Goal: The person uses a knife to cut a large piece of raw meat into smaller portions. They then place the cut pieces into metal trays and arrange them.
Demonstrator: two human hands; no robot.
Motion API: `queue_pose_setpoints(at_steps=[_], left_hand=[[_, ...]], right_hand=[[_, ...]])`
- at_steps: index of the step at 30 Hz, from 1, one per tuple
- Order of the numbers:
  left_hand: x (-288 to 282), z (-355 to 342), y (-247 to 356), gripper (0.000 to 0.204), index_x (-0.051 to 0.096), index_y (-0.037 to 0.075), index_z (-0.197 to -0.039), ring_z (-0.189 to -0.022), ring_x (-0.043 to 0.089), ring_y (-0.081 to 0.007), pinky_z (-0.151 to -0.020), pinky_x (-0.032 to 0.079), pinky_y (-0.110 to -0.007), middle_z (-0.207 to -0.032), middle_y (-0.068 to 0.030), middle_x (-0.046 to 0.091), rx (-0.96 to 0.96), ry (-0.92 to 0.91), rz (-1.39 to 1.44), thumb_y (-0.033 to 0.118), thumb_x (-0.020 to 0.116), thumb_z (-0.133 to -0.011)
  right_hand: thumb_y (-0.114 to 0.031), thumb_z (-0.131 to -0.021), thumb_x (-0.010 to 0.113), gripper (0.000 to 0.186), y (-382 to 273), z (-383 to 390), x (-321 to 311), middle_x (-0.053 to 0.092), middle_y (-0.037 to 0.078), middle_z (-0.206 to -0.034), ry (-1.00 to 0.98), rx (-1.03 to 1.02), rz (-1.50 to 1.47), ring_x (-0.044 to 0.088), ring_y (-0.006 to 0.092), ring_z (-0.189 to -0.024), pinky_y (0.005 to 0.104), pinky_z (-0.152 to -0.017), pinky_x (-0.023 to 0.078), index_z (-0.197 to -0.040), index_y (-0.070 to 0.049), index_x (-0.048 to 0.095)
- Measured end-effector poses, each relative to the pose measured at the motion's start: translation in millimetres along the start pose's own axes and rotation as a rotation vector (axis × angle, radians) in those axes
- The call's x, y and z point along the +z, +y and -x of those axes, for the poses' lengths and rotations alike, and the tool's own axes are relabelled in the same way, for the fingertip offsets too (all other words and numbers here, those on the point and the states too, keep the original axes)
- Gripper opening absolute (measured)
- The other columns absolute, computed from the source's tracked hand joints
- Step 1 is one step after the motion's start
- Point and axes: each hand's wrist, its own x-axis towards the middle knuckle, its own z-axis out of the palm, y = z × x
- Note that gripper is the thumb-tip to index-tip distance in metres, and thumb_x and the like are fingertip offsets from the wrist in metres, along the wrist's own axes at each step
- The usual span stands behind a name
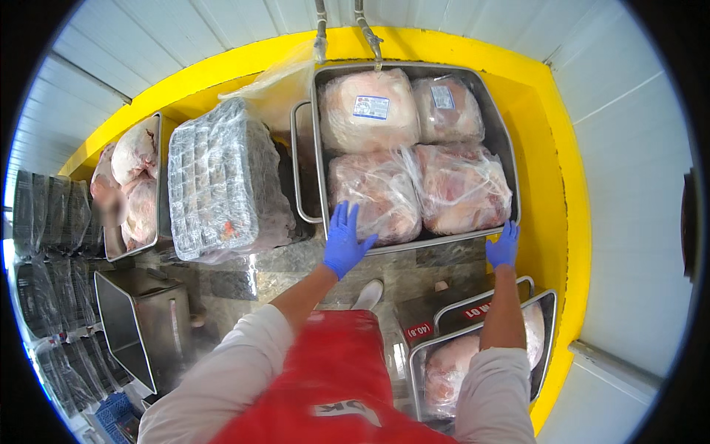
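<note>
A large steel tray (504, 140) holds several clear plastic bags of raw pink meat (458, 189). My left hand (345, 238), in a blue glove, rests on the tray's near left corner, its fingers spread over a meat bag (373, 194). My right hand (504, 246), also blue-gloved, grips the tray's near right corner. A red apron (333, 377) hangs below my arms.
A block of wrapped grey-white packs (222, 177) stands left of the tray. Further left, another steel tray (133, 181) holds pale meat. An empty steel pan (140, 325) sits lower left, a tray with meat (458, 362) lower right. Yellow kerb (562, 192) borders white walls.
</note>
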Motion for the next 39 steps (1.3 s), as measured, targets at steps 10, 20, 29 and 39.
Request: queue_pose_setpoints(at_steps=[10, 20, 29, 39], left_hand=[[28, -9, 7, 0.11, 0.022, -0.006, -0.155, -0.144, 0.025, -0.057, -0.119, 0.028, -0.055, -0.156, -0.0399, 0.023, -0.061, -0.248, -0.268, 0.059, 0.074, -0.082], [46, -17, 4, 0.099, 0.023, -0.005, -0.156, -0.143, 0.032, -0.0536, -0.111, 0.041, -0.054, -0.156, -0.039, 0.025, -0.294, -0.431, -0.362, 0.065, 0.053, -0.093], [26, -17, -15, 0.092, 0.025, -0.001, -0.156, -0.141, 0.037, -0.0519, -0.106, 0.046, -0.053, -0.154, -0.0394, 0.029, -0.182, -0.417, -0.461, 0.064, 0.048, -0.096], [-17, -31, -83, 0.083, 0.03, 0.006, -0.157, -0.14, 0.04, -0.0492, -0.105, 0.046, -0.051, -0.155, -0.0353, 0.031, -0.059, -0.427, -0.501, 0.059, 0.049, -0.097]], right_hand=[[-0.035, -0.075, 0.081, 0.058, 51, -59, 29, 0.061, 0.017, -0.125, -0.182, -0.147, 0.25, 0.049, 0.0358, -0.132, 0.0492, -0.119, 0.028, -0.12, -0.005, 0.06], [-0.032, -0.059, 0.089, 0.04, 68, -65, 46, 0.069, 0.015, -0.088, 0.043, -0.325, 0.029, 0.065, 0.0365, -0.094, 0.0482, -0.101, 0.045, -0.084, -0.01, 0.067], [-0.028, -0.057, 0.087, 0.034, 46, -40, 47, 0.068, 0.014, -0.08, 0.111, -0.329, -0.035, 0.062, 0.0376, -0.083, 0.0476, -0.08, 0.05, -0.073, -0.009, 0.064], [-0.032, -0.058, 0.085, 0.036, -15, 16, 53, 0.063, 0.014, -0.073, 0.186, -0.315, -0.065, 0.061, 0.0373, -0.077, 0.0489, -0.076, 0.048, -0.072, -0.01, 0.061]])
